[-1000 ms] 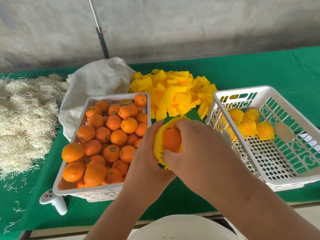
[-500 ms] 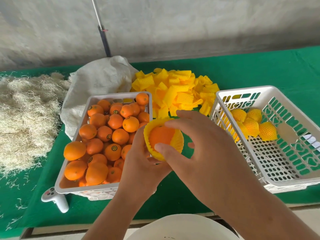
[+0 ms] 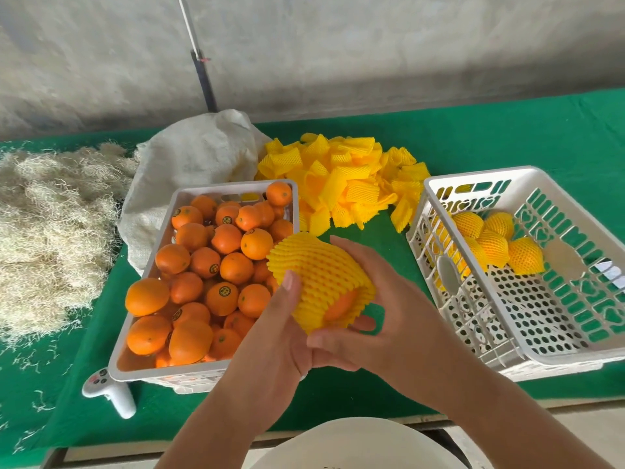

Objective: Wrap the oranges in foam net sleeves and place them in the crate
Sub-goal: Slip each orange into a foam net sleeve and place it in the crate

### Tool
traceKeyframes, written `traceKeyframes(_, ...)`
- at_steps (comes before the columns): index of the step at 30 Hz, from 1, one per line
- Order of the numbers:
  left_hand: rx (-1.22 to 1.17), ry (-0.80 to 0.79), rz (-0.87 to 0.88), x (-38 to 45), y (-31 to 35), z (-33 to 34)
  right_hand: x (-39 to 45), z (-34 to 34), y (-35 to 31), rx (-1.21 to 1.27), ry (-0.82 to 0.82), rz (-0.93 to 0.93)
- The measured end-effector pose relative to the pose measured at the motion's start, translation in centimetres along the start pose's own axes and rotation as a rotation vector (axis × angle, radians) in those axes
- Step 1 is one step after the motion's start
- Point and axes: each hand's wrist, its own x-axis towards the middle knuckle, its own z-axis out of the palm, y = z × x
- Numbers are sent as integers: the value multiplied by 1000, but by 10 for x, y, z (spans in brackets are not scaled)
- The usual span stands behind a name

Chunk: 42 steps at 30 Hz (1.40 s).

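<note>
Both hands hold one round orange [image 3: 341, 304] mostly covered by a yellow foam net sleeve [image 3: 318, 279] above the green cloth-covered table [image 3: 473, 137], between the white plastic crate of bare oranges [image 3: 203, 194] and the white perforated plastic crate [image 3: 527, 346] holding about five sleeved oranges [image 3: 493, 247], some half hidden. The left hand [image 3: 274, 336] grips it with the thumb pressed on the net. The right hand [image 3: 382, 319] cups it from the right, fingers curled underneath.

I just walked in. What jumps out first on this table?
Front and centre, the left hand and right hand hold an orange mostly covered by a yellow foam net sleeve. To the left sits a white crate heaped with bare oranges. To the right, another crate holds a few wrapped oranges.
</note>
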Motion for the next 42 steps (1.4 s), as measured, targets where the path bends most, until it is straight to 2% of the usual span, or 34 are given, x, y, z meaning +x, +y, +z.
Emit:
traceKeyframes(3, -25, 14, -40, 1, -5, 1, -1, 1, 8, -74, 77, 15)
traceKeyframes(8, -75, 37, -161, 3, -2, 0, -3, -7, 19, 12, -4, 40)
traceKeyframes(14, -42, -7, -163, 3, -4, -6, -7, -11, 25, -21, 43, 14)
traceKeyframes(21, 253, 17, -89, 6, 4, 2, -12, -8, 34, 67, 153, -57)
traceKeyframes(31, 535, 129, -42, 11, -3, 5, -19, -8, 48, 181, 223, -36)
traceKeyframes(34, 659, 171, -2, 16, -8, 2, -16, -18, 52, 100, 126, 4)
traceKeyframes(38, 901, 222, 81, 27, -12, 1, -10, -42, 56, 241, -224, 149)
traceKeyframes(40, 1070, 225, 115, 34, -15, 6, -11, -46, 57, 303, -229, 175)
traceKeyframes(42, 1205, 196, 149, 41, -20, 14, -11, -43, 58, 284, -107, 189)
